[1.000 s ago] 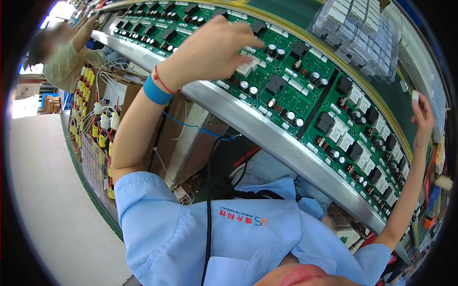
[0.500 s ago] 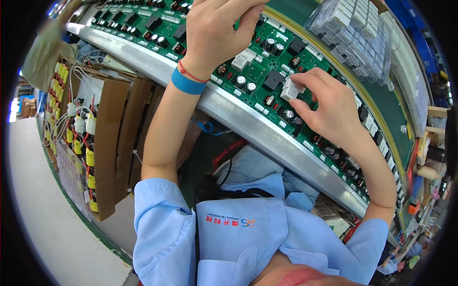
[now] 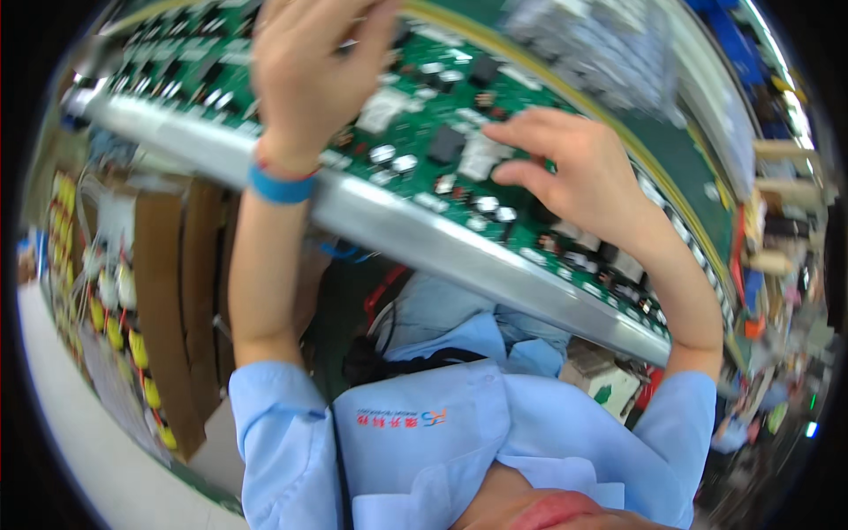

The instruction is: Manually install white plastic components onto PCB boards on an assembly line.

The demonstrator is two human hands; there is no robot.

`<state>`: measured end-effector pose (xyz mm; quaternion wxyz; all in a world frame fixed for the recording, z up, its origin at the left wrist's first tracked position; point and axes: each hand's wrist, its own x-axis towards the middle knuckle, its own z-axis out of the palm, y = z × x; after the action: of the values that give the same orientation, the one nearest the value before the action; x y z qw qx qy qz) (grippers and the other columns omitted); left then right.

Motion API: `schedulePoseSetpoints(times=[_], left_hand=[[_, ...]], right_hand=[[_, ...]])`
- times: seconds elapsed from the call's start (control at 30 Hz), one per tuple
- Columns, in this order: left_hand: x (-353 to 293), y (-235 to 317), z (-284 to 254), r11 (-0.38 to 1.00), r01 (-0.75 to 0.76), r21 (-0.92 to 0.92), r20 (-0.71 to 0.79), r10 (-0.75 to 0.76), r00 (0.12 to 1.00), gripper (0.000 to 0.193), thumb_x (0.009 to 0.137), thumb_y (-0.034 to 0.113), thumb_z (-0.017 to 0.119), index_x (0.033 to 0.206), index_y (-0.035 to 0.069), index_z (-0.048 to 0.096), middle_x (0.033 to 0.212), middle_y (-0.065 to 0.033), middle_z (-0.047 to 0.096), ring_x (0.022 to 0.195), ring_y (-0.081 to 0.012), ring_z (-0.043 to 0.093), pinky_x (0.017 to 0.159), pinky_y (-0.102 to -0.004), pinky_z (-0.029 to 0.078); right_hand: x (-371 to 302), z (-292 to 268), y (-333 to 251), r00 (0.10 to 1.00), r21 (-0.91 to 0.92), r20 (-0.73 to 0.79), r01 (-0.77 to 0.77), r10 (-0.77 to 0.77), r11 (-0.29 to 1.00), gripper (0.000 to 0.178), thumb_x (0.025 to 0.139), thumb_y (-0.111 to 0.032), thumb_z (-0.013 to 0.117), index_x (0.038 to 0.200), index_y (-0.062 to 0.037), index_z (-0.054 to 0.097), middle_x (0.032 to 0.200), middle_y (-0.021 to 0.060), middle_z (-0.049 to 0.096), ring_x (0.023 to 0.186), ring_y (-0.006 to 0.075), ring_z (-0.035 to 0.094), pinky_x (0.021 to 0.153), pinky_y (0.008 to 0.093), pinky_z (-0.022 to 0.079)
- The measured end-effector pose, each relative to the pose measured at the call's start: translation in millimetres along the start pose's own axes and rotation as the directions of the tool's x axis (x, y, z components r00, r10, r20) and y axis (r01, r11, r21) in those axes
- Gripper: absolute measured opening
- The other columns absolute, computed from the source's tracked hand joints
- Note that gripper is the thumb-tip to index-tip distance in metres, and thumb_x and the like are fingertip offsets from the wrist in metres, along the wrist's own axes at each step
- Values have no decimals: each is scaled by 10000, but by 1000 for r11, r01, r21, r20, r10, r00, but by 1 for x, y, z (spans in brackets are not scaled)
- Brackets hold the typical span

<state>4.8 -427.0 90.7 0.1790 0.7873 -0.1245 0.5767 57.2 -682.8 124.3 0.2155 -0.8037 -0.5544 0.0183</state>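
Note:
A white box-shaped component (image 3: 480, 157) sits on a green circuit board (image 3: 422, 187), beside a black square component (image 3: 447, 144). Close to its right side is my right hand (image 3: 579, 168), thumb and forefinger apart with nothing visible between them. Farther left, my left hand (image 3: 309, 79) is raised over the row of boards, a blue band round its wrist. Motion smears its fingers and the upper edge cuts them off, so what they hold is hidden. A second white box-shaped component (image 3: 382, 109) stands on the board just right of the left hand.
A silvery metal rail (image 3: 397, 230) runs along the boards' near side, a yellow strip (image 3: 530, 66) along the far side. Stacked clear plastic trays (image 3: 592, 40) with white parts lie beyond it. Cardboard boxes (image 3: 159, 300) with yellow-wrapped wired parts stand at left.
My right thumb and forefinger have come apart from the white component, which now sits on the board. My left hand has moved left. The whole view has shifted, blurring the picture.

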Motion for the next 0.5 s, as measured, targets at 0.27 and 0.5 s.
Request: schedulePoseSetpoints(times=[0.27,0.5], left_hand=[[7,7,-3,998,46,-47,42,-44,998,144,841,49,736,981,73,751,751,3,662,634,-92,540,670,-236,409],[1,11,0,997,69,26,100,-71,992,137,851,64,727,987,73,742,747,0,653,621,-107,536,674,-251,396]], right_hand=[[-102,-101,211,750,-300,-473,-630,462,716,303,874,-226,685,1162,-136,691,966,70,724,799,196,676,747,331,521],[-130,-68,266,687,-104,-418,-686,594,720,420,803,-181,732,1214,-146,652,1123,115,689,986,275,670,877,372,501]])
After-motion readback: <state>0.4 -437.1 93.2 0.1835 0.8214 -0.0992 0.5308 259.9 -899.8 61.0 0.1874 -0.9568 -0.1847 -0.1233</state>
